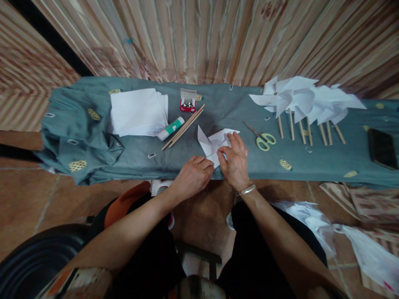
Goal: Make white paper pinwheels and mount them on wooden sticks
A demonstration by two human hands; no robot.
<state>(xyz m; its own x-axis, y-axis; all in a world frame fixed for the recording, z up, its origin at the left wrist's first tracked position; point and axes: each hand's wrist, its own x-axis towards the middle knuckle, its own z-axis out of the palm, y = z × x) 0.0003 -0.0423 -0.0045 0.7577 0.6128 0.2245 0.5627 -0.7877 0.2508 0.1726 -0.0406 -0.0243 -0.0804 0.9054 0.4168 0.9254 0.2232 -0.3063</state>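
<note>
A white paper pinwheel [215,143] with folded blades lies near the front edge of the cloth-covered table. My left hand [197,172] is closed on its lower left corner, fingers curled together. From the other side, my right hand [235,160] pinches the paper near its middle with thumb and forefinger, the other fingers resting on the right blade. Just beyond the pinwheel are wooden sticks [183,126] lying side by side and a glue stick [171,128]. Green-handled scissors [262,138] lie to the right of my right hand.
A stack of white paper [139,112] lies on the left of the green tablecloth [218,104]. An open red box [188,106] holds small metal pins. Several pinwheels on sticks [302,99] are piled at right, near a dark phone [382,147]. Corrugated sheeting stands behind.
</note>
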